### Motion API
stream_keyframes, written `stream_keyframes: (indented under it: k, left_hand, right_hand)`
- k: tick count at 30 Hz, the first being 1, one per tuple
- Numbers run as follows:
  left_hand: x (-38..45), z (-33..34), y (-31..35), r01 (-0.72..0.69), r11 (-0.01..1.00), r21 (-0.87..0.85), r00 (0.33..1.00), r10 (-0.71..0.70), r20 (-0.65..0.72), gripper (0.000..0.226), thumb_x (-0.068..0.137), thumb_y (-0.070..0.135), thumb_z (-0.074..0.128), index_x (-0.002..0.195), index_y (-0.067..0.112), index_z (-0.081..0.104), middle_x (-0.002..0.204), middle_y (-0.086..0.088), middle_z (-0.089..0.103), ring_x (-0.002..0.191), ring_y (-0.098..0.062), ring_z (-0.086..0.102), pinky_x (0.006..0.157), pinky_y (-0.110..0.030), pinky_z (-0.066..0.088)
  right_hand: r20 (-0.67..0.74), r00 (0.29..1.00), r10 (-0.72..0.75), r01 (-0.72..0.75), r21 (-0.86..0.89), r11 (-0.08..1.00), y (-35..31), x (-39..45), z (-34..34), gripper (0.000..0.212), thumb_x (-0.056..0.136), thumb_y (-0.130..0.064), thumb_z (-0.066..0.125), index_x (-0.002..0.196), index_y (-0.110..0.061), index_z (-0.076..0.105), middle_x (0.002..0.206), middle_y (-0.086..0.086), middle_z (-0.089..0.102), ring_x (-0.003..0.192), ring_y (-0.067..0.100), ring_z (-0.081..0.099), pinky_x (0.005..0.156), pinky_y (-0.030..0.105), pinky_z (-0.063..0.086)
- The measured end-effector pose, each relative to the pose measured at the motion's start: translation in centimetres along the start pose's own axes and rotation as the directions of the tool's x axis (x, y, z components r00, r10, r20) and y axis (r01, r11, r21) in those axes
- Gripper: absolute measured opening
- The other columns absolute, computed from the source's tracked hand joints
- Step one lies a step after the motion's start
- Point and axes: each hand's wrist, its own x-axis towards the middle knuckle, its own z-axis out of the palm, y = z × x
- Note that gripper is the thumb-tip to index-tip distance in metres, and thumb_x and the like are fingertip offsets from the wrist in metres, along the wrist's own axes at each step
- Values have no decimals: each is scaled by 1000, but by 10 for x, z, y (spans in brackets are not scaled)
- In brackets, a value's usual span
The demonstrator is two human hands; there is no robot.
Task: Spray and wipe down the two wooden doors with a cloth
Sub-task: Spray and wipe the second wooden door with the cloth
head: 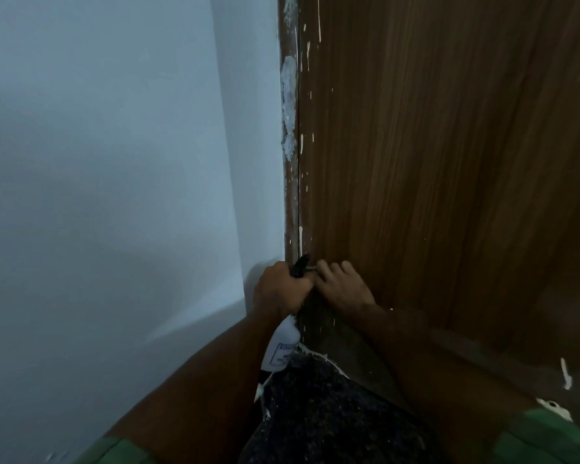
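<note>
A brown wooden door [432, 145] fills the right half of the view, speckled with white paint drips along its left edge. My left hand [277, 289] grips the black trigger head of a white spray bottle [282, 346], whose labelled body hangs below the hand. My right hand [340, 284] is at the bottle's nozzle, with its fingertips pinching the nozzle tip right beside the door surface. No cloth shows in this view.
A door frame [290, 128] smeared with white filler runs up beside the door's left edge. A pale blue wall [114, 162] fills the left. Dark speckled floor [315, 413] lies below, between my forearms.
</note>
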Motion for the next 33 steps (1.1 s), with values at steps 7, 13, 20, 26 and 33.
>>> stream_keyframes:
  k: [7,13,20,26,33]
  left_hand:
    - [1,-2,-7,112,982,-152,994,-111,17,28,95,38,69,85,13,76,72,-5,77,71,-26,77,78,-46,66]
    - [4,10,-18,144,985,-99,989,-141,41,29,95,42,70,93,14,74,72,-3,75,66,-19,74,70,-38,65]
    - [1,7,-21,46,967,-249,999,-44,12,33,104,35,64,82,12,74,62,-2,71,51,-12,64,59,-31,56]
    - [-7,11,-30,91,939,-331,994,-107,-30,32,101,26,65,75,9,74,67,-11,73,53,-16,64,58,-35,53]
    - [-11,6,-31,43,948,-316,996,-66,-62,37,105,28,62,73,13,71,66,-8,73,50,-11,62,57,-28,53]
  right_hand:
    - [-272,850,451,-357,331,873,9,32,-36,61,85,-25,73,142,-19,49,128,13,50,102,28,54,85,42,44]
    - [-374,831,411,-326,271,906,11,40,-22,65,84,-32,77,141,-18,51,125,13,50,98,27,53,81,41,43]
    - [-55,998,39,-37,54,998,-24,28,9,44,104,-28,50,145,-14,47,139,14,45,114,28,53,100,43,38]
    - [-365,839,404,-339,229,912,-8,67,-23,57,85,-39,73,135,-18,55,118,11,53,97,28,51,80,41,40]
    - [-114,992,55,-59,-28,998,-36,30,30,42,100,-24,57,139,-8,52,126,13,54,101,26,56,86,39,44]
